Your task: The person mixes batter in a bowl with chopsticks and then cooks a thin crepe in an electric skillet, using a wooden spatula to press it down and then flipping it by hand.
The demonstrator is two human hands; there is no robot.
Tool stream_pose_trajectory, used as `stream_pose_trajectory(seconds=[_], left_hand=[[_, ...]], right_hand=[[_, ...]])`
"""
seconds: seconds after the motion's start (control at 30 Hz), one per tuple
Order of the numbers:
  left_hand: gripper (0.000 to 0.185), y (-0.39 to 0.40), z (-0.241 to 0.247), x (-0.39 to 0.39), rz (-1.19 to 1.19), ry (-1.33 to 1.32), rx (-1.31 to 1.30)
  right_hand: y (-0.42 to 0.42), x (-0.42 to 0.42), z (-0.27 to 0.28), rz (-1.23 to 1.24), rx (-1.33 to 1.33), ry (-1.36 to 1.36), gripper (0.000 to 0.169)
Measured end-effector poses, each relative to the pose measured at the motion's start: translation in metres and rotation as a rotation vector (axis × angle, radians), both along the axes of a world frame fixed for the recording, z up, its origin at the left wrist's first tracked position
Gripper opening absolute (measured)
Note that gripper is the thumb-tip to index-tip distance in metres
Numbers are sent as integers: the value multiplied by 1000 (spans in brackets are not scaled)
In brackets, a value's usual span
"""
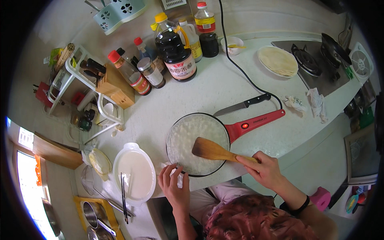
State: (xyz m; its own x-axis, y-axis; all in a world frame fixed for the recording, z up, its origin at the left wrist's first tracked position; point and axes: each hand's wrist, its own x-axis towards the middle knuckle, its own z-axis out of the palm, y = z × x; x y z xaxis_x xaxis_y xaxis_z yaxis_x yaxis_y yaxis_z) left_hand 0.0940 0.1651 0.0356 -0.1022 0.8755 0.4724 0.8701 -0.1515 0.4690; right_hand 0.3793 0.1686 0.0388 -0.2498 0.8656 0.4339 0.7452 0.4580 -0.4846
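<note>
A red electric crepe pan (255, 121) lies on the counter, its indicator light lit. Pale, mottled batter (187, 135) covers its round plate in a thin layer. My right hand (265, 169) grips the handle of a wooden spatula (210, 149), whose darkened blade is over the batter. At the plate's lower left rim is my left hand (175, 183), fingers apart, with some fingertips at the rim. White tissue (180, 177) shows beneath its fingers. Left of that hand stands a white bowl (151, 192) of thin white batter, with dark chopsticks (123, 195) across its rim.
A knife (243, 105) lies just behind the pan. The black cord (237, 64) runs from the pan handle to the wall. Farther right are a plate of stacked pancakes (278, 61) and a gas hob (315, 69). Sauce bottles (177, 54) and a knife block (115, 87) stand behind.
</note>
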Motion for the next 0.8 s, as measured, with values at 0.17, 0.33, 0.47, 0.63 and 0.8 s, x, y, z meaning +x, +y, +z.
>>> stream_pose_trajectory(seconds=[0.17,0.33,0.47,0.63,0.8], left_hand=[[25,-4,2,-2,52,-34,36],[25,-10,-7,-9,76,-57,62],[25,-12,-15,-10,136,-159,77],[21,-15,-37,-18,108,-222,108],[18,-4,-49,-29,49,-292,183]], right_hand=[[14,-8,6,-55,45,1,51],[12,-11,1,-48,-15,16,51],[11,-18,11,-12,-34,101,50],[10,-27,8,17,-29,-15,50],[7,-32,14,-2,-69,51,48]])
